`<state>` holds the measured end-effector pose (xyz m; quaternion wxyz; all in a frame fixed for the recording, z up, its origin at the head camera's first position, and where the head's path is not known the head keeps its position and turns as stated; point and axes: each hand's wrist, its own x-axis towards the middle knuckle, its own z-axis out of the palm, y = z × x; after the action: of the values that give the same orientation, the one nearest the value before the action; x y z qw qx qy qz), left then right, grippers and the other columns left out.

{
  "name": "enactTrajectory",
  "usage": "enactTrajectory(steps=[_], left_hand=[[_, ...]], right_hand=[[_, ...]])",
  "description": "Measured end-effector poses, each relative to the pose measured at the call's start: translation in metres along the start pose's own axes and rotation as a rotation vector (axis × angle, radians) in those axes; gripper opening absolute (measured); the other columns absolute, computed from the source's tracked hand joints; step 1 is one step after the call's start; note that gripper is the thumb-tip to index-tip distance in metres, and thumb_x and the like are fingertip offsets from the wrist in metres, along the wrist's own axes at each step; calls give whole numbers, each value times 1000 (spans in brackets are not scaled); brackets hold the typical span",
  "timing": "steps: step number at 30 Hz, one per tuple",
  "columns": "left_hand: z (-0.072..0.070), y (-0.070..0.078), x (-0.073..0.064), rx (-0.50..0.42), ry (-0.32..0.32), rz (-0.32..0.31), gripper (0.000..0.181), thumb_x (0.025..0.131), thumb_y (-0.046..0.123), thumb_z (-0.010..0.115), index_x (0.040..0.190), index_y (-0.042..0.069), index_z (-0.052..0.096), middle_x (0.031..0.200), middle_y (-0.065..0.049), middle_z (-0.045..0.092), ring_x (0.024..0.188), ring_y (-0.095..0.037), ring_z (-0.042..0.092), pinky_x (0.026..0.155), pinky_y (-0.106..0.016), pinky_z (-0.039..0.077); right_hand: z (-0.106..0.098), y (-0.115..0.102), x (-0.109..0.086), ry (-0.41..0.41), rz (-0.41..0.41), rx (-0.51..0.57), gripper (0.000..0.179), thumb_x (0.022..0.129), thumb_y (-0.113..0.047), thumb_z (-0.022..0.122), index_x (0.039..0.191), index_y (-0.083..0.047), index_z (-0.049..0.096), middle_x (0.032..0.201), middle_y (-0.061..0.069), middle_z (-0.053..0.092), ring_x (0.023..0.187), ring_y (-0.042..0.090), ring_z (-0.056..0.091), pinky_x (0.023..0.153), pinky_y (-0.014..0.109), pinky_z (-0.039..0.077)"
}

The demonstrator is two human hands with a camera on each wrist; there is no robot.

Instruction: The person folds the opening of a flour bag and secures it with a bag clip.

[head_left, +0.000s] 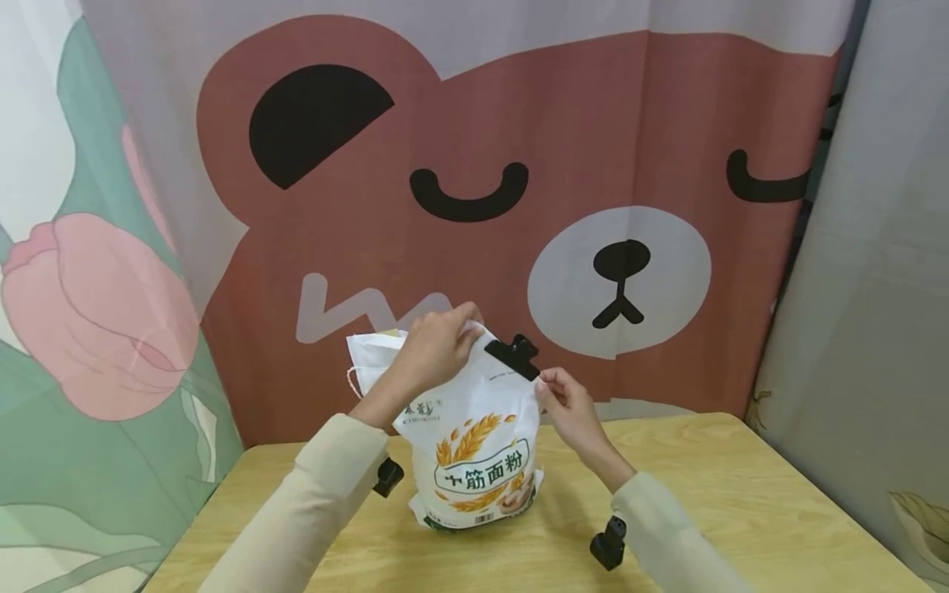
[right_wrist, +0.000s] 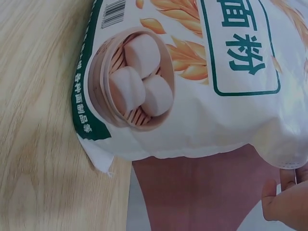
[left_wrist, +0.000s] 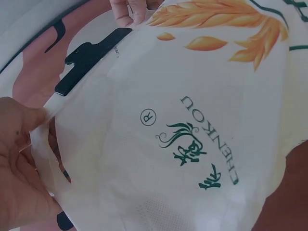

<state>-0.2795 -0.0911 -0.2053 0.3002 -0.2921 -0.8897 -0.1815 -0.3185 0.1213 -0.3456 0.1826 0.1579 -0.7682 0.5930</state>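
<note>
A white flour bag [head_left: 463, 395] with wheat prints and green lettering stands upright on the table. Across its top edge, toward the right corner, sits a black clip [head_left: 513, 356]. My left hand [head_left: 439, 344] pinches the top edge left of the clip, and the left wrist view shows the thumb [left_wrist: 33, 115] on the near face. At the top right corner, just beyond the clip's end, my right hand [head_left: 574, 412] pinches the bag. The right wrist view shows the bag's lower side, printed with steamed buns [right_wrist: 139, 79], and part of the right hand [right_wrist: 291, 202].
The pale wooden table [head_left: 682, 494] carries the bag near its far edge. Behind it hangs a curtain [head_left: 578, 123] with a brown bear print. A flowered curtain [head_left: 96, 329] is on the left, a grey one [head_left: 875, 288] on the right. Black wrist cameras [head_left: 610, 543] hang below the sleeves.
</note>
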Motion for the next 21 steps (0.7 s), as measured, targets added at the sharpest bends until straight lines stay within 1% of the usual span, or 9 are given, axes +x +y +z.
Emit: enactTrajectory(steps=[3, 5, 9, 13, 18, 21], left_hand=[[-2, 1, 1, 16, -14, -19, 11, 97, 19, 56, 98, 11, 63, 64, 2, 51, 58, -16, 47, 60, -35, 37], [-2, 1, 1, 19, -15, -23, 12, 96, 20, 57, 98, 11, 64, 67, 3, 52, 61, -16, 48, 63, -35, 37], [-2, 2, -1, 37, -14, -13, 13, 94, 23, 61, 96, 11, 64, 73, 4, 55, 70, -16, 50, 68, -37, 37], [-3, 3, -5, 55, -9, 8, 13, 93, 25, 64, 93, 12, 64, 73, 4, 56, 71, -16, 52, 67, -36, 39], [-5, 2, -7, 35, 28, 43, 16, 92, 25, 66, 92, 9, 64, 79, 0, 62, 74, -18, 56, 66, -37, 43], [-6, 2, -9, -2, 30, 51, 17, 92, 24, 66, 93, 8, 64, 83, -4, 65, 76, -21, 59, 66, -36, 46]], right_hand=[[-2, -3, 0, 6, -35, -3, 17, 99, -14, 56, 111, -1, 60, 108, 15, 64, 100, 26, 60, 78, 27, 50], [-4, -4, 0, 15, -60, -13, 19, 99, -16, 56, 112, -2, 60, 109, 14, 64, 101, 26, 60, 78, 28, 50], [-8, -6, -1, 17, -101, -43, 21, 99, -20, 57, 114, -5, 61, 107, 9, 65, 101, 23, 60, 81, 29, 49], [-12, -7, -1, 1, -135, -53, 21, 99, -20, 58, 115, -7, 61, 106, 7, 66, 102, 21, 60, 84, 32, 48], [-17, -11, -2, -13, -144, -43, 20, 100, -20, 55, 115, -9, 61, 110, 5, 66, 105, 20, 61, 86, 34, 49], [-21, -14, -3, -23, -140, -39, 20, 101, -23, 53, 115, -10, 61, 111, 4, 66, 105, 18, 61, 86, 34, 49]])
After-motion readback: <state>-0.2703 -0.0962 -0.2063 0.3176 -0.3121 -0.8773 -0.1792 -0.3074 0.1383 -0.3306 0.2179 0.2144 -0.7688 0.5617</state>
